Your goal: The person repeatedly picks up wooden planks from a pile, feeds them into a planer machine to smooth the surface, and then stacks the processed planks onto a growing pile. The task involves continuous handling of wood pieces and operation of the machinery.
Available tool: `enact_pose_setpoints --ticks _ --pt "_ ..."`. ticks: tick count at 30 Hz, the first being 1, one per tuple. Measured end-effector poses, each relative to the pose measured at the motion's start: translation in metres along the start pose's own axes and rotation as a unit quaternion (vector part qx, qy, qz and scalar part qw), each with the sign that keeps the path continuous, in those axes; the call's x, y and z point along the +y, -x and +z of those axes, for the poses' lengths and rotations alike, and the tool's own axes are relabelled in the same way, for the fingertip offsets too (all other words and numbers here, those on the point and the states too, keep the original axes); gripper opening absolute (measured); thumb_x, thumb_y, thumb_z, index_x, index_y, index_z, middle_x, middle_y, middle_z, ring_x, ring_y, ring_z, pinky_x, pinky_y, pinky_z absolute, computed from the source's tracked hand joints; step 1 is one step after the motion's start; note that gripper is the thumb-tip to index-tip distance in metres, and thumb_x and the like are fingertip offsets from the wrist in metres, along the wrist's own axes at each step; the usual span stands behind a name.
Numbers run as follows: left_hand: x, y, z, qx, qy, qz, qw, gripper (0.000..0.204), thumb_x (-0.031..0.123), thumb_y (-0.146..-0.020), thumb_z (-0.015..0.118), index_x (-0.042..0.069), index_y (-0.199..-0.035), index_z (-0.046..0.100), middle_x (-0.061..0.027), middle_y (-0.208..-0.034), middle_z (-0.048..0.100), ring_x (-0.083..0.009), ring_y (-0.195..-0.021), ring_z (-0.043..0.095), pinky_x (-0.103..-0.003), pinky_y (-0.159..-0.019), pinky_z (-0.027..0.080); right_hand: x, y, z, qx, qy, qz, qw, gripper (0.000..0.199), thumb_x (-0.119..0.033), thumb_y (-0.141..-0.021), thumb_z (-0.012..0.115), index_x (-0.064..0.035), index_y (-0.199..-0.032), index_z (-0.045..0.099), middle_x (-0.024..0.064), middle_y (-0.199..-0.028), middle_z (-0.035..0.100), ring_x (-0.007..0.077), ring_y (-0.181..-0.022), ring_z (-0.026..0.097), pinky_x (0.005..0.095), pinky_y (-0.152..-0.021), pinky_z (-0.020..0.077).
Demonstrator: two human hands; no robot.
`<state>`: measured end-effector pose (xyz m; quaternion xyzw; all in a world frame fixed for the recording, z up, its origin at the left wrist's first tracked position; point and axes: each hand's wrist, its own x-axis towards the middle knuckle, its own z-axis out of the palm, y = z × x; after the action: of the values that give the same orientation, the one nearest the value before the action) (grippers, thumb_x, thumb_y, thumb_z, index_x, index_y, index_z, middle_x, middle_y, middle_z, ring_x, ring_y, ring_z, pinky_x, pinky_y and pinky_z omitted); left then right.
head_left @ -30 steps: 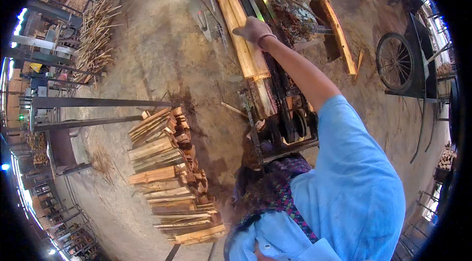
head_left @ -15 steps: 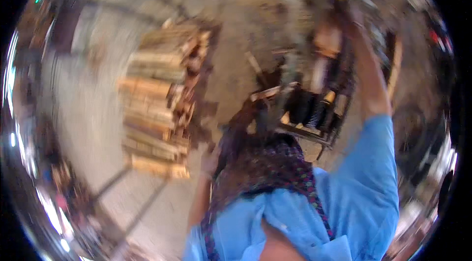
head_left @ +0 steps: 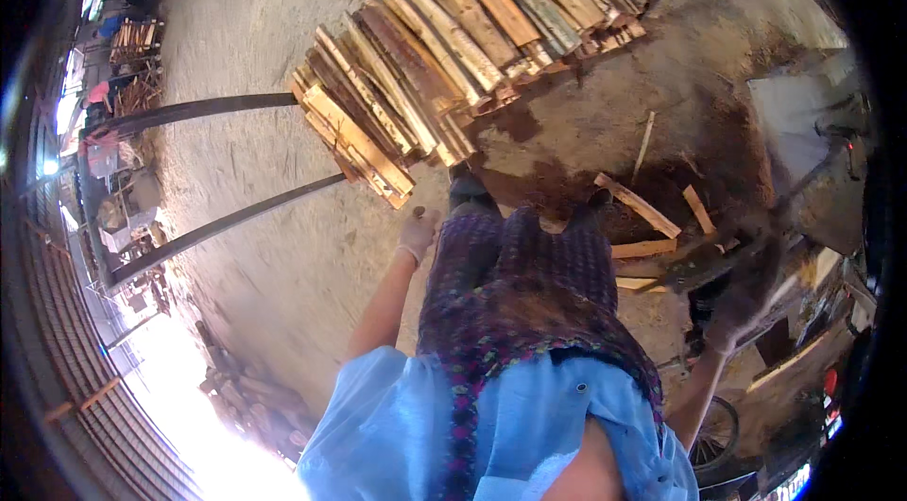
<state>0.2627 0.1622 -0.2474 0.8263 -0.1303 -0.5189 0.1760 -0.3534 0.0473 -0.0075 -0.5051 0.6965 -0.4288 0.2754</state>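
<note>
My left hand [head_left: 419,233], in a pale glove, hangs beside my thigh with its fingers loosely bent. Nothing shows in it. It is nearest to the close end of a long row of split wood pieces [head_left: 453,24], but apart from them. Out to the right, my right hand [head_left: 729,320] is shadowed and blurred, close to a cluttered stand with dark parts. Its fingers cannot be made out, nor whether it holds anything. I wear a dark patterned apron [head_left: 515,312] over a blue shirt.
Loose wood strips [head_left: 641,206] lie on the ground right of my feet. Dark bars [head_left: 227,227] run left from the wood row. A grey sheet-like panel [head_left: 803,123] is at the far right, and a spoked wheel [head_left: 715,430] below. Corrugated metal [head_left: 104,359] lines the left edge.
My view has swung round, so the wood row now lies ahead instead of to the left. My right arm has come down from its forward reach over the stand.
</note>
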Motion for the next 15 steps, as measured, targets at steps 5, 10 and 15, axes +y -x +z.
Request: enact_pose_setpoints --ticks 5,10,15 --pt "-0.066 -0.104 -0.087 0.108 0.014 0.028 0.994 0.079 0.04 -0.095 0.078 -0.008 -0.15 0.049 -0.0172 -0.106 0.072 -0.0235 -0.095 0.07 -0.037 -0.08 0.056 -0.018 0.063 0.198 -0.282 0.086 0.158 0.943 0.047 -0.008 -0.102 0.07 0.0027 -0.147 0.063 0.0141 -0.147 0.066 0.022 -0.135 0.062 0.0366 -0.11 0.0518" --pt "-0.017 -0.172 -0.133 0.112 0.141 -0.057 0.982 0.066 0.038 -0.092 0.082 -0.006 -0.136 0.06 -0.0175 -0.101 0.073 -0.0263 -0.08 0.073 -0.038 -0.064 0.057 -0.037 0.141 0.423 -0.513 0.144 0.279 0.799 0.056 -0.03 -0.101 0.073 -0.0038 -0.149 0.061 0.0165 -0.134 0.074 0.0261 -0.125 0.069 0.0387 -0.109 0.0502" --pt "-0.053 -0.22 -0.122 0.055 0.346 -0.104 0.931 0.054 0.03 -0.09 0.087 -0.001 -0.126 0.061 -0.0145 -0.094 0.072 -0.0258 -0.053 0.068 -0.036 -0.046 0.055 0.028 0.2 0.627 -0.656 0.112 0.188 0.723 0.077 -0.055 -0.097 0.071 -0.0035 -0.153 0.056 0.0238 -0.143 0.067 0.0402 -0.132 0.064 0.0443 -0.112 0.0486"
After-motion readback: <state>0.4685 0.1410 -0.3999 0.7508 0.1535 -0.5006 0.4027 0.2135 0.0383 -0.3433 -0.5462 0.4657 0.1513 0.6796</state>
